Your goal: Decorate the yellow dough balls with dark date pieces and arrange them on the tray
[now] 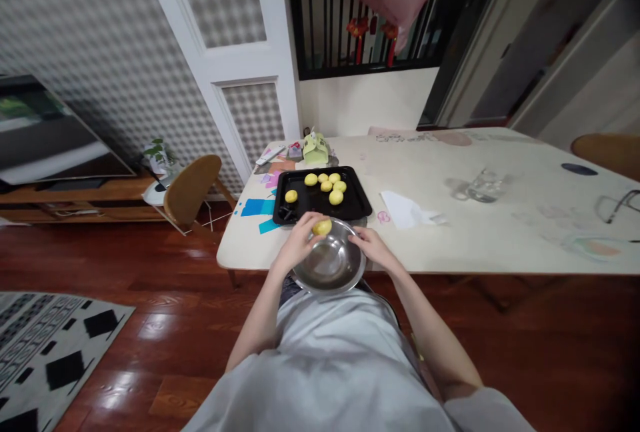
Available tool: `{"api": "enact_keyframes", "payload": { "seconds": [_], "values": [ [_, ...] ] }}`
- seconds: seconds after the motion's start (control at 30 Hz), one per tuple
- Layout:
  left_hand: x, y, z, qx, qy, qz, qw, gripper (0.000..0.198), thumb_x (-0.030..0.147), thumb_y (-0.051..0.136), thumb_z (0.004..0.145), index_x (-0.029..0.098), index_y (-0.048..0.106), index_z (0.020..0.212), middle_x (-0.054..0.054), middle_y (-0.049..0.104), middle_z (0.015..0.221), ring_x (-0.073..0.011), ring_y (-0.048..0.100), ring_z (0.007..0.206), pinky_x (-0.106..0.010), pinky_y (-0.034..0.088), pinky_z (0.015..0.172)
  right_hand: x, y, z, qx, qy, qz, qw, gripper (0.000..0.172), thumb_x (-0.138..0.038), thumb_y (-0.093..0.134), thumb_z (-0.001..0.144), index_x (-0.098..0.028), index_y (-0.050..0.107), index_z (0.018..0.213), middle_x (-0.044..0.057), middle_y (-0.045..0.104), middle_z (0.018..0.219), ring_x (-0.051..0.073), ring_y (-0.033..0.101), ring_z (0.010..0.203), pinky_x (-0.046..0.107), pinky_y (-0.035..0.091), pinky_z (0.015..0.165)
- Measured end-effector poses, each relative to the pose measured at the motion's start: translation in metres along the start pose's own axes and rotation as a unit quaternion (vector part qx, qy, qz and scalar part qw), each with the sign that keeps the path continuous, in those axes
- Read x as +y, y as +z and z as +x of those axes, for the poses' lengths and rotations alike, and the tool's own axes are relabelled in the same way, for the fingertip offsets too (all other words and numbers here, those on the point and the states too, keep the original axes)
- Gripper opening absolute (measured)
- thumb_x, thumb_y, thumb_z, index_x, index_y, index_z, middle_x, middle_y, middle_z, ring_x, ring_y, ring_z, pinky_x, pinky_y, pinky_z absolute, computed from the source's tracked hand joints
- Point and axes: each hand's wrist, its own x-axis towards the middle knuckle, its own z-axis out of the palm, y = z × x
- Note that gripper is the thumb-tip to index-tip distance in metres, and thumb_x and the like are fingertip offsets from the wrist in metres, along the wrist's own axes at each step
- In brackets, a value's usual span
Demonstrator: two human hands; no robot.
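My left hand (303,240) is closed around a yellow potato (322,227), holding it over the far left rim of a shiny metal bowl (333,277). My right hand (373,245) grips the bowl's right rim, thumb toward the inside. The bowl is tilted slightly toward me at the table's front edge, and no potato shows inside it. Just beyond it lies a black baking tray (357,200) with several yellow potatoes (336,197) on it. A small dark object (289,212) rests in the tray's near left corner; its kind is unclear.
Blue tape-like strips (257,208) are on the white table (425,182) left of the tray. Behind it stands a light green box (315,149). To the right are crumpled white paper (407,211), a clear glass (485,187) and glasses (623,204). A wooden chair (193,192) stands left.
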Motion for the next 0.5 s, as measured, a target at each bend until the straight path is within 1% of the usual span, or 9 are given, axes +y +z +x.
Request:
{"api": "enact_keyframes", "payload": {
  "seconds": [0.07, 0.1, 0.17, 0.23, 0.37, 0.43, 0.5],
  "values": [
    [0.002, 0.002, -0.004, -0.074, -0.007, 0.016, 0.997, 0.038, 0.015, 0.062, 0.096, 0.025, 0.068, 0.132, -0.011, 0.064, 0.136, -0.0258, 0.062, 0.131, -0.042, 0.048, 0.118, 0.0, 0.002, 0.001, -0.001, 0.0, 0.005, 1.0, 0.034, -0.045, 0.064, 0.082, -0.016, 0.078, 0.092, 0.005, 0.081, 0.087, 0.025, 0.071, 0.08, 0.033, 0.056, 0.074],
    [0.002, 0.004, -0.005, -0.098, -0.012, 0.028, 0.995, 0.042, 0.01, 0.061, 0.094, 0.025, 0.068, 0.132, -0.01, 0.064, 0.137, -0.0257, 0.061, 0.132, -0.042, 0.048, 0.119, 0.0, 0.002, 0.0, 0.0, 0.0, 0.004, 1.0, 0.034, -0.046, 0.065, 0.081, -0.016, 0.078, 0.091, 0.005, 0.081, 0.087, 0.025, 0.071, 0.081, 0.033, 0.056, 0.074],
    [0.002, 0.007, -0.004, -0.126, -0.018, 0.053, 0.991, 0.048, 0.003, 0.06, 0.09, 0.026, 0.069, 0.131, -0.01, 0.064, 0.139, -0.0259, 0.06, 0.134, -0.044, 0.047, 0.12, 0.0, 0.001, 0.0, 0.001, -0.001, 0.002, 1.0, 0.036, -0.049, 0.066, 0.081, -0.017, 0.077, 0.09, 0.005, 0.081, 0.088, 0.025, 0.071, 0.082, 0.034, 0.056, 0.075],
    [0.002, 0.01, -0.004, -0.142, -0.02, 0.075, 0.987, 0.051, 0.0, 0.061, 0.086, 0.025, 0.07, 0.129, -0.01, 0.064, 0.139, -0.027, 0.06, 0.135, -0.045, 0.046, 0.121, -0.001, -0.001, -0.002, -0.002, -0.004, 0.003, 1.0, 0.039, -0.052, 0.066, 0.082, -0.017, 0.077, 0.094, 0.006, 0.081, 0.09, 0.025, 0.071, 0.082, 0.034, 0.056, 0.076],
    [0.006, 0.009, -0.005, -0.156, -0.028, 0.128, 0.979, 0.052, 0.0, 0.069, 0.083, 0.027, 0.072, 0.128, -0.01, 0.065, 0.138, -0.0298, 0.058, 0.137, -0.048, 0.046, 0.122, -0.002, -0.003, -0.004, 0.001, -0.011, -0.019, 1.0, 0.044, -0.057, 0.062, 0.086, -0.017, 0.074, 0.1, 0.006, 0.079, 0.088, 0.023, 0.071, 0.078, 0.031, 0.054, 0.071],
    [0.01, 0.005, -0.006, -0.163, -0.028, 0.143, 0.976, 0.054, 0.002, 0.074, 0.081, 0.027, 0.072, 0.128, -0.01, 0.064, 0.14, -0.0309, 0.056, 0.14, -0.049, 0.045, 0.123, -0.003, -0.004, -0.004, 0.009, -0.015, -0.045, 0.999, 0.042, -0.057, 0.06, 0.089, -0.019, 0.073, 0.102, 0.005, 0.078, 0.086, 0.022, 0.071, 0.075, 0.031, 0.054, 0.07],
    [0.016, -0.003, -0.008, -0.169, -0.028, 0.148, 0.974, 0.053, 0.005, 0.077, 0.081, 0.028, 0.072, 0.128, -0.01, 0.063, 0.144, -0.0311, 0.055, 0.142, -0.049, 0.044, 0.123, -0.005, -0.005, -0.003, 0.012, -0.021, -0.074, 0.997, 0.039, -0.055, 0.06, 0.091, -0.021, 0.072, 0.106, 0.004, 0.078, 0.086, 0.022, 0.071, 0.075, 0.031, 0.055, 0.073]
  ]
}}
